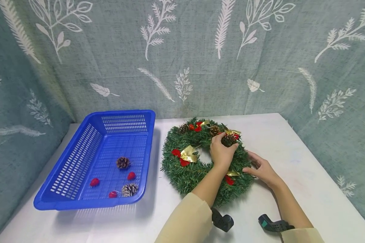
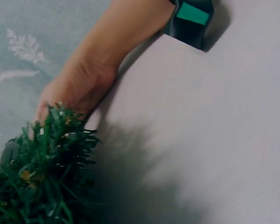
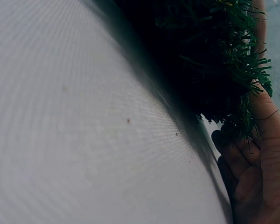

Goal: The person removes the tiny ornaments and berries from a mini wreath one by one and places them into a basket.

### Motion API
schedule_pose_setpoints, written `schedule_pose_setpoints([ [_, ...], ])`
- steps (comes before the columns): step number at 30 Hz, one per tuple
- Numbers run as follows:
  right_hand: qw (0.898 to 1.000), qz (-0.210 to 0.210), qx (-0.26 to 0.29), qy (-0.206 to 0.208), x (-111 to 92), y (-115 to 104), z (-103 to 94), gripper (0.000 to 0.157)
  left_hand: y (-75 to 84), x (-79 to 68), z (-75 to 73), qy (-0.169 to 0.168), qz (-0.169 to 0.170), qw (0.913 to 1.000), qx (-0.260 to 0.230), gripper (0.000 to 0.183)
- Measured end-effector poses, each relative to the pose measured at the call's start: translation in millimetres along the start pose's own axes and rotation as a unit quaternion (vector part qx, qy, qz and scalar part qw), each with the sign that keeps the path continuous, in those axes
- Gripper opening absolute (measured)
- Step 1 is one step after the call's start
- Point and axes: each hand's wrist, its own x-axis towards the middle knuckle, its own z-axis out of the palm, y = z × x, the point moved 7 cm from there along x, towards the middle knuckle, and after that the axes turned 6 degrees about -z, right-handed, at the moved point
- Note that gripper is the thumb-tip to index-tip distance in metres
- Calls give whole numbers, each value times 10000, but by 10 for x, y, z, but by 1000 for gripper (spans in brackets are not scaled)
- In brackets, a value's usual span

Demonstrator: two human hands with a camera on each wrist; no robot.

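A grey-green curtain (image 1: 194, 81) printed with white leaves and sprigs hangs behind and along both sides of a white table (image 1: 295, 158). On the left of the table stands a blue plastic basket (image 1: 91, 204) with slotted sides. Just to its right, near the middle of the table, a green wreath (image 1: 197, 173) lies flat, its centre hole showing the white surface.

Two arms in pale yellow sleeves (image 1: 185, 219) reach in from the front, each with a black strap (image 1: 273, 225) at the wrist. The left hand (image 1: 223, 150) reaches across the wreath and pinches a dark pine cone (image 1: 229, 140) between thumb and fingers at the upper right of the ring. The right hand (image 1: 263, 170) grips the wreath's right edge, thumb on the near side and fingers curled round the outside.

A gold bow (image 1: 188, 154) with red pieces sits on the left of the ring, and more gold and red trimmings dot its top and right. Inside the basket lie a brown pine cone (image 1: 122, 162), a white-tipped pine cone (image 1: 130, 190) and three small red balls (image 1: 94, 182).
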Motion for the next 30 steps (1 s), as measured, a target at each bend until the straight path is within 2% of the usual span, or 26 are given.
schedule_pose_setpoints([
  [6,10000,1,37,-13,24,-9,11,76,-22,32,-1,274,-93,9996,34,51],
  [14,9998,82,188,-71,8,9,1,77,-54,49,29,184,-462,9987,-77,47],
  [30,9997,100,205,-75,-10,21,-4,77,-82,26,49,82,-299,9993,-226,45],
])
